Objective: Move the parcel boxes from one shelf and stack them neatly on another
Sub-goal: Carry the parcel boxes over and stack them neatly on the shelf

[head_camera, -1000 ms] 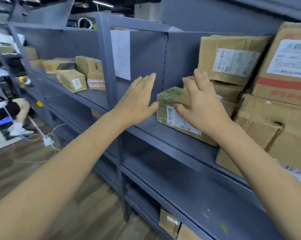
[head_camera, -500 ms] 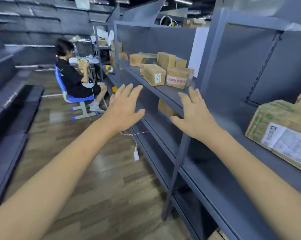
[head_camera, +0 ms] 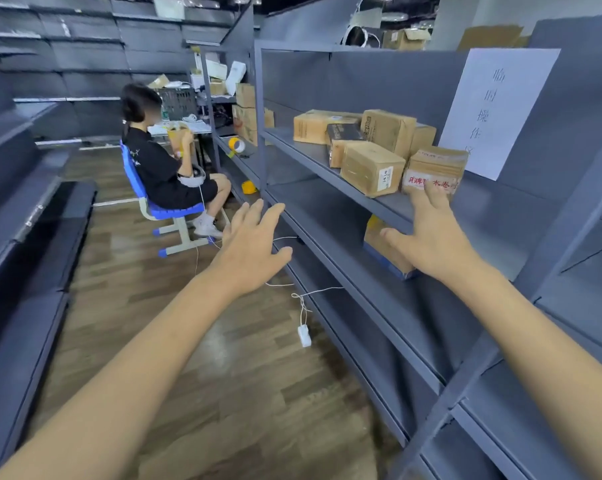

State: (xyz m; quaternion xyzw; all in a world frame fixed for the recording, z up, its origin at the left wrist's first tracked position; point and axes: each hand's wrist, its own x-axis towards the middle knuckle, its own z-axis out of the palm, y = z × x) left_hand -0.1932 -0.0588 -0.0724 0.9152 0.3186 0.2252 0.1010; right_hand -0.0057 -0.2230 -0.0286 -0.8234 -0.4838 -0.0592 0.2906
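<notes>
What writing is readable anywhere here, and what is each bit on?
"临时操作区", running downward: white paper sign on the shelf's back panel.
Red characters, only "水" legible: label on the small parcel box at the right hand's fingertips.
Handwritten digits, too small: white sticker on the neighbouring box.

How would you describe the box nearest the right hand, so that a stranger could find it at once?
Find the white paper sheet taped on the grey shelving. On the shelf board just below it stands a cluster of brown boxes; take the box with red printed characters, closest to the sheet. The right hand reaches up toward it; its neighbours show no red print.
</notes>
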